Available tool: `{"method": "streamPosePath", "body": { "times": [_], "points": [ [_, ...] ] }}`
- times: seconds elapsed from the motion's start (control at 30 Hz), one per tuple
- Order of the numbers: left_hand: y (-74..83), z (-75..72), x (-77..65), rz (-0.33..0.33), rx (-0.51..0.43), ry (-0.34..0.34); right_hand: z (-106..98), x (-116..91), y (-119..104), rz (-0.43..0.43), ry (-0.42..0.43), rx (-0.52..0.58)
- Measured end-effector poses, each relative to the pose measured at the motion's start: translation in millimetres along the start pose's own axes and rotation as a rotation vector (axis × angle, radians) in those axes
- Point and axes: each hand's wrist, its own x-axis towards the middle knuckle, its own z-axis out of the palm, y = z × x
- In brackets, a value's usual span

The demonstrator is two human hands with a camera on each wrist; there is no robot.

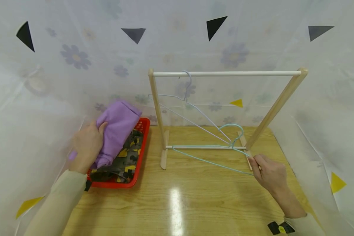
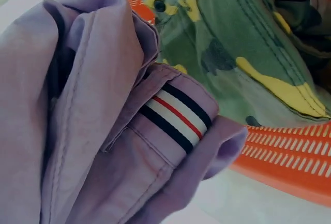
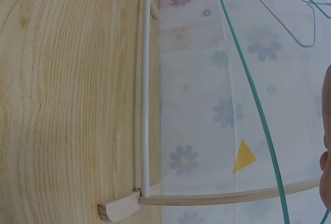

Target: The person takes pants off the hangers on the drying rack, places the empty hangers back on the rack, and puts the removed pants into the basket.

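My left hand (image 1: 88, 142) grips a folded purple garment (image 1: 118, 127) just over the red basket. In the left wrist view the purple cloth (image 2: 98, 94) shows a navy, white and red striped band, and the hand itself is out of sight. At the right, my right hand (image 1: 269, 172) holds one end of a teal wire hanger (image 1: 206, 160), its hook pointing up, in front of the rack. The right wrist view has the teal hanger (image 3: 256, 94) crossing it, with part of the right hand (image 3: 326, 146) at the edge.
A red basket (image 1: 144, 144) holds camouflage cloth (image 1: 132, 154) with yellow patches. A small wood-and-white rack (image 1: 230, 73) stands on the wooden table (image 1: 212, 203), with a pale lilac hanger (image 1: 205, 116) hooked on its top bar. Patterned white sheeting (image 1: 177, 39) encloses the back and sides.
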Motion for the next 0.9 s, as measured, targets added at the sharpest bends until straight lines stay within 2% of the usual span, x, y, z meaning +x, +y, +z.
{"method": "streamPosePath", "body": {
  "times": [0.1,0.27,0.33,0.4,0.53,0.63,0.77,0.9],
  "points": [
    [0.8,8.1,2.0,-0.02,0.035,-0.003,1,0,-1,0.004,0.003,-0.002],
    [-1.5,22.9,3.8,-0.016,0.075,0.077,2,-1,-1,0.01,0.005,0.002],
    [-3.9,28.1,4.0,-0.009,0.102,0.086,3,-2,-1,0.01,0.004,0.005],
    [-6.2,32.2,3.4,-0.009,0.119,0.059,3,-2,-1,0.01,0.004,0.007],
    [-8.5,36.7,-0.1,-0.01,0.123,-0.061,2,-2,-1,0.009,0.001,0.008],
    [-5.6,38.3,-3.6,0.006,0.112,-0.111,1,-1,-1,0.011,-0.001,0.006],
    [3.1,40.3,-6.6,0.078,0.122,-0.118,2,-2,-1,0.014,0.003,0.002],
    [7.3,43.1,-7.7,0.161,0.127,-0.16,3,-3,-1,0.012,0.0,-0.003]
  ]
}}
